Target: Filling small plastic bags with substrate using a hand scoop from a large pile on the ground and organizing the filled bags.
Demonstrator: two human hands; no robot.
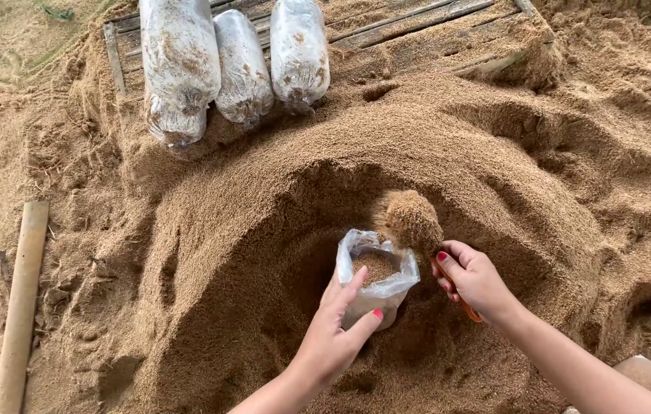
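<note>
Sawdust heaps around a person whose left hand grips a clear plastic bag (partly filled, standing upright in a scooped hollow, mouth and long axis pointing up), while the right hand is closed on the orange handle of a loaded scoop just above its mouth; the thin, floppy bag looks best held around its walls below the rim
</note>
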